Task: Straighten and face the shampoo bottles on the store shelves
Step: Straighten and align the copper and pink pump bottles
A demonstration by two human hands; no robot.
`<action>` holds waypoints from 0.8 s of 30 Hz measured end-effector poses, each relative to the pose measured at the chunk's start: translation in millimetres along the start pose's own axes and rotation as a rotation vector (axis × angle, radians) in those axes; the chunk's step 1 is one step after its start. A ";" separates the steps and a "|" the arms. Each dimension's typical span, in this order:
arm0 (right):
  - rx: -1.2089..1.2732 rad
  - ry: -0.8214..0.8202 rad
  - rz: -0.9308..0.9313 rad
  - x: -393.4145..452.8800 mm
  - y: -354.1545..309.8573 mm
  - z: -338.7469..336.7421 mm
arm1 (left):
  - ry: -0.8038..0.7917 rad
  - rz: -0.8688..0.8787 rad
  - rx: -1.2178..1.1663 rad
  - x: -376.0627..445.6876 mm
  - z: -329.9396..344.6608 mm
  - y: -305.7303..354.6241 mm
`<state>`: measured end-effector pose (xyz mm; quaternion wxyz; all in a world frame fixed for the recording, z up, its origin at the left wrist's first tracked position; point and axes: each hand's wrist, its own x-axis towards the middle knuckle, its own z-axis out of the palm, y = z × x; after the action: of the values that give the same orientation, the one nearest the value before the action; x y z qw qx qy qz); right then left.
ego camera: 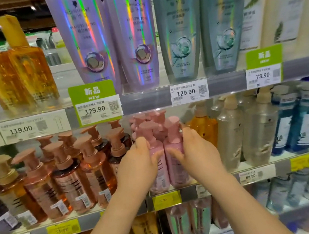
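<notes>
Two pink pump bottles stand side by side at the front of the middle shelf [263, 173]. My left hand [138, 165] grips the left pink bottle [160, 176], thumb across its front. My right hand [197, 154] grips the right pink bottle [177, 172] from its right side, thumb on the front. More pink pump bottles [150, 121] stand behind them. Both front bottles are upright and touch each other.
Rose-gold pump bottles [67, 178] crowd the shelf to the left, an amber bottle [204, 128] and champagne bottles [249, 134] to the right, then blue ones [302, 120]. Tall lilac [108, 37] and grey-green bottles [199, 27] fill the shelf above, over price tags [189, 92].
</notes>
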<state>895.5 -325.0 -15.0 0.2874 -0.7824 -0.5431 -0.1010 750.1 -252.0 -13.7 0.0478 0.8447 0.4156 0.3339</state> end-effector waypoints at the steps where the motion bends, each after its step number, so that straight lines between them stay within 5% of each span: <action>1: -0.030 0.011 0.000 0.3 -3.2 2.0 | 0.005 0.012 0.013 0.7 -2.2 -1.3; 11: 0.060 -0.114 -0.040 1.5 4.6 -4.5 | -0.083 0.048 -0.044 4.3 0.2 -10.1; 19: -0.120 0.065 -0.054 3.2 0.0 2.9 | 0.047 -0.114 -0.012 -0.3 11.3 -6.5; 24: -0.017 0.004 -0.069 8.8 8.0 0.1 | -0.009 -0.037 -0.005 1.7 6.6 -9.7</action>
<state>906.1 -319.9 -13.6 0.2781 -0.7656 -0.5682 -0.1169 748.3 -243.1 -21.3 0.0579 0.8383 0.4299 0.3304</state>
